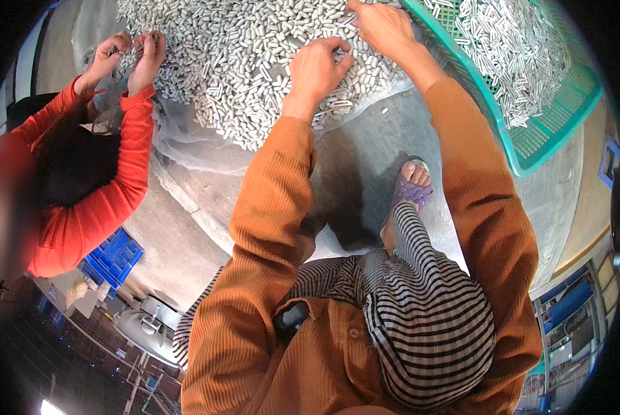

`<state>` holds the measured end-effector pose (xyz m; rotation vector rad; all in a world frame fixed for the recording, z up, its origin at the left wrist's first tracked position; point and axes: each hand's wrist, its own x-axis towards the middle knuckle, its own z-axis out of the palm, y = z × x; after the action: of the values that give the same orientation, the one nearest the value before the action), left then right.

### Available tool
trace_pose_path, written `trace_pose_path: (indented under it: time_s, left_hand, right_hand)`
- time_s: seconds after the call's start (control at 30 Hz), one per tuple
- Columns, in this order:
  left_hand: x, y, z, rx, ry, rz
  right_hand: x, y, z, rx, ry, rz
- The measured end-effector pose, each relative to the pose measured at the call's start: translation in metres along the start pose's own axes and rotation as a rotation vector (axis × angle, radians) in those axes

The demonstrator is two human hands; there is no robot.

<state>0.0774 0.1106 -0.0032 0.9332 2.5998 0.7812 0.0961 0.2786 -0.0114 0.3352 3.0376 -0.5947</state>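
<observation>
A broad heap of small pale grey-white oblong pieces (241, 62) lies spread in front of me; I cannot make out what they are. My left hand (315, 75) rests over its near edge, fingers curled in and thumb bent toward them. Whatever those fingers hold is hidden beneath them. Farther right, my right hand (385, 29) reaches to the pile with its fingers bent down and close together at the pieces. Any piece in that grip is too small to tell. Beside my right forearm stands a green plastic basket (514, 155) with many thinner whitish pieces (517, 59) inside.
Sheer netting (192, 149) edges the heap. At left, a co-worker in red sleeves (133, 149) handles pieces with both hands (126, 55). My sandalled foot (412, 185) is on the grey floor (365, 145). A blue crate (116, 257) stands behind the co-worker.
</observation>
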Motion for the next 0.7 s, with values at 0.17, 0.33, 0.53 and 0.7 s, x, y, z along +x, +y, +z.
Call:
trace_pose_path:
  time_s: [0.17,0.33,0.53,0.7]
  left_hand:
    - [-0.002,-0.004,-0.034,-0.099,0.043,-0.051]
    - [-0.015,-0.023,-0.032,0.048,-0.036,0.144]
    - [-0.011,-0.022,-0.042,-0.934,-0.008,-0.328]
    - [-0.053,-0.018,-0.037,-1.318,-0.188,-0.304]
  right_hand:
    - [-0.004,0.015,0.001,0.118,0.036,0.027]
    - [-0.024,0.007,-0.031,0.867,-0.081,0.167]
    - [-0.054,0.023,-0.032,1.551,-0.349,0.408]
    - [-0.061,0.013,-0.036,1.343,-0.284,0.363]
